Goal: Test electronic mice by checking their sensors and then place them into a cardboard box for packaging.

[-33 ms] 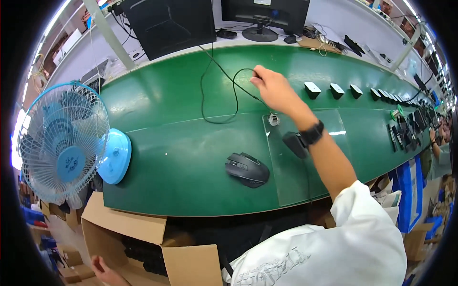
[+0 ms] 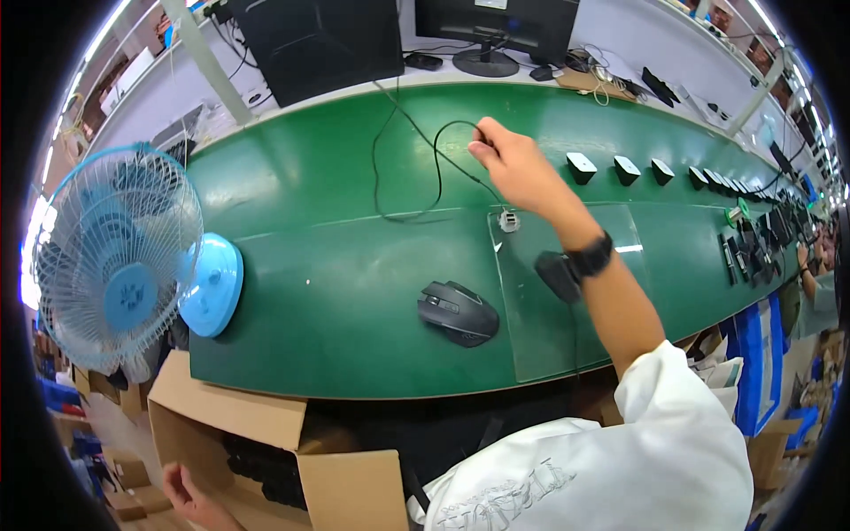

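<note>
My right hand (image 2: 512,161) is over the far middle of the green table (image 2: 354,310), thumb and fingers pinched on a thin black cable (image 2: 439,177). The cable loops left from the fingers across the table. Just below the hand, a small grey connector block with ports (image 2: 508,221) sits at the corner of a clear sheet (image 2: 540,336). A black strap (image 2: 591,255) is round my right wrist, with a dark boxy piece beside it. Nearer to me lies a black computer mouse (image 2: 458,314). My left hand (image 2: 193,500) is low at the left by an open cardboard box (image 2: 230,411), thumb and fingers apart, nothing visible in it.
A blue fan (image 2: 128,265) stands on the left. Monitors (image 2: 496,22) and loose cables are along the back shelf. A row of black blocks with white tops (image 2: 582,166) runs right, toward black parts (image 2: 761,234). Black items (image 2: 270,469) lie in the box. Another person's arm shows far right.
The right hand, still pinching the cable, has moved slightly right. The left hand has shifted slightly beside the box. The mouse and connector block stay put.
</note>
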Demonstrator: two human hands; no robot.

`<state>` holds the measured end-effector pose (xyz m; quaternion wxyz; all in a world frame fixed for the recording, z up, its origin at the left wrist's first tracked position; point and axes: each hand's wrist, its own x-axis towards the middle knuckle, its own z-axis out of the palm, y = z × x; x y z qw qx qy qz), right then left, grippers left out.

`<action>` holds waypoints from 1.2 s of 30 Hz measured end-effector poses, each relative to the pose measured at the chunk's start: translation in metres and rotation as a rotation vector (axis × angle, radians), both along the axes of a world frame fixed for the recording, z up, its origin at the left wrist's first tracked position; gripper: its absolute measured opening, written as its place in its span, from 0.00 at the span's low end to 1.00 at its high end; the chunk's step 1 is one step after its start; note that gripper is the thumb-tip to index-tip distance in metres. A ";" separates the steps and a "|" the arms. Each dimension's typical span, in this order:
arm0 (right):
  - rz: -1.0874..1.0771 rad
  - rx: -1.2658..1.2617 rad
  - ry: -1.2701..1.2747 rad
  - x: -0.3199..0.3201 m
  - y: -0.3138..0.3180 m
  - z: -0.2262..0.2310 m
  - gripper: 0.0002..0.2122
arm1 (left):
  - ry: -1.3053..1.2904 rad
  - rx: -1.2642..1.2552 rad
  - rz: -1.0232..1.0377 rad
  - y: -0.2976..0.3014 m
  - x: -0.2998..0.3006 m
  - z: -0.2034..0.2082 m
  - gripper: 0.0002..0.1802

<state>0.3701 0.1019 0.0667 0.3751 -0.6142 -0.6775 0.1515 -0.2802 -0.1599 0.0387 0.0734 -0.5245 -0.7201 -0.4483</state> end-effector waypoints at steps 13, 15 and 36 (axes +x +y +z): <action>0.706 -0.599 1.032 -0.126 -0.170 -0.026 0.06 | -0.393 -0.472 -1.314 0.116 0.320 0.005 0.34; 0.554 -0.401 1.189 -0.121 -0.175 -0.034 0.07 | -0.407 -0.380 -1.292 0.110 0.313 -0.011 0.28; 0.334 -0.324 0.855 -0.193 -0.167 -0.067 0.07 | -0.793 -0.343 -1.135 0.096 0.278 -0.055 0.20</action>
